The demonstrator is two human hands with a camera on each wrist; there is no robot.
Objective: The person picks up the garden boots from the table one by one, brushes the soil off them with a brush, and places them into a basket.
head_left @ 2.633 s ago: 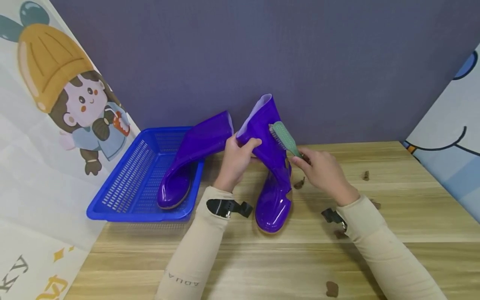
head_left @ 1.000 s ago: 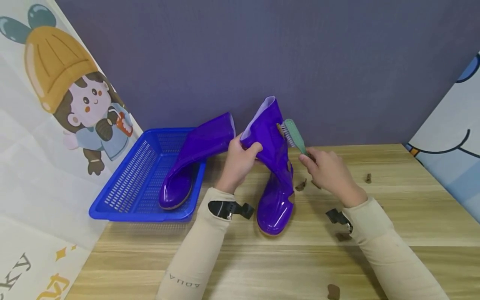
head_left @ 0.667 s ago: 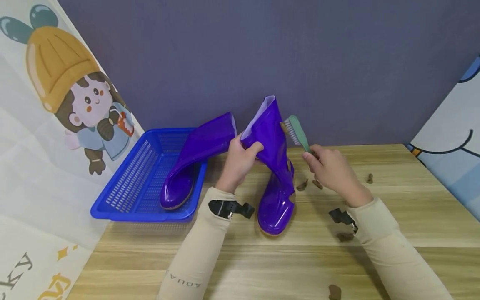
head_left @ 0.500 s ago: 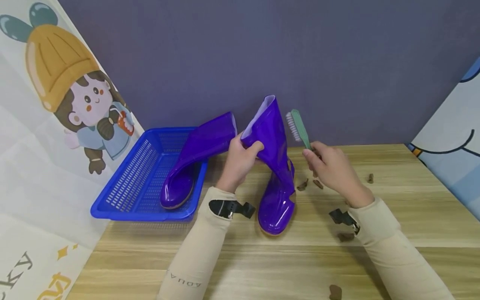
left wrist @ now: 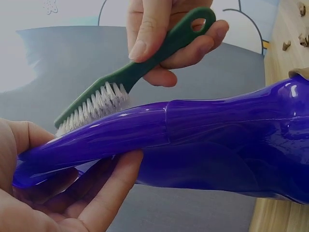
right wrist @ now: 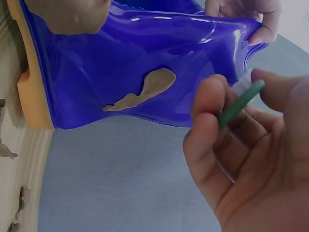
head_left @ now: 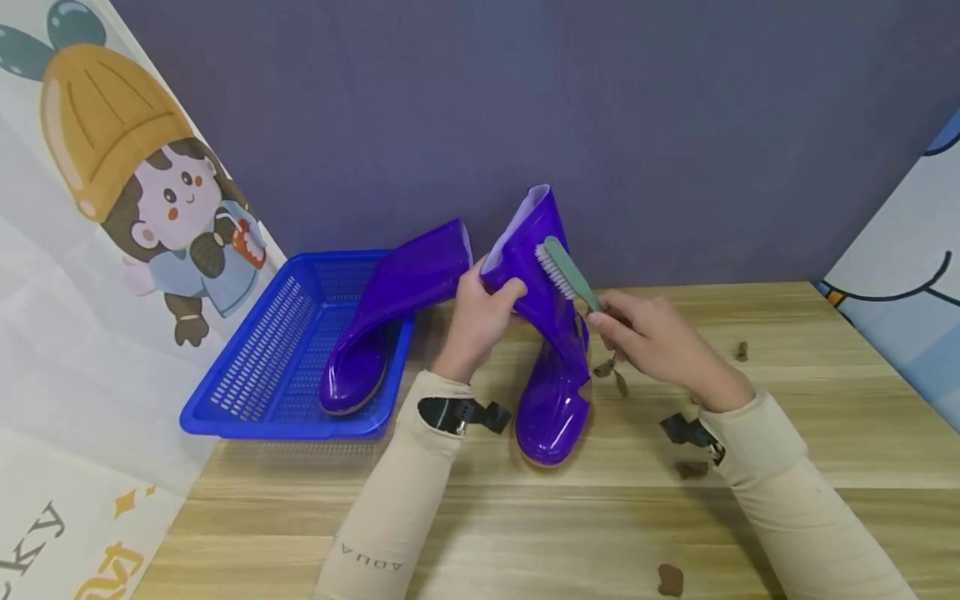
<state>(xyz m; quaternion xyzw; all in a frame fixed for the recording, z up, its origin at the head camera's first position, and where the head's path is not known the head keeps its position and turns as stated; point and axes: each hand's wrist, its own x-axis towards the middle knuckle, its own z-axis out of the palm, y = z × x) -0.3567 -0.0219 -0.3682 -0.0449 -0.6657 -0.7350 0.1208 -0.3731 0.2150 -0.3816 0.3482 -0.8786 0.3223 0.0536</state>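
A purple rain boot (head_left: pixel 551 417) stands on the table with its shaft leaning up. My left hand (head_left: pixel 480 317) grips the shaft near its pale-lined top, thumb on the outside. In my right hand (head_left: pixel 648 337) is a green scrub brush (head_left: pixel 570 271), held by its handle. Its white bristles (left wrist: pixel 96 108) lie right at the upper shaft. Seen from the right wrist, a brown mud-like smear (right wrist: pixel 157 87) sticks to the boot's side, and a larger brown patch (right wrist: pixel 70 14) sits nearer the sole.
A second purple boot (head_left: pixel 412 271) lies in a blue plastic basket (head_left: pixel 292 431) at left, its shaft leaning over the rim. Several brown bits are scattered over the wooden table (head_left: pixel 540 533), including one piece (head_left: pixel 671 579) near the front. A grey panel (head_left: pixel 675 150) rises behind.
The brush swept right off the shaft's edge, where a brown clump showed and then vanished. Now the brush is back left against the shaft. A brown bit has appeared on the table beneath.
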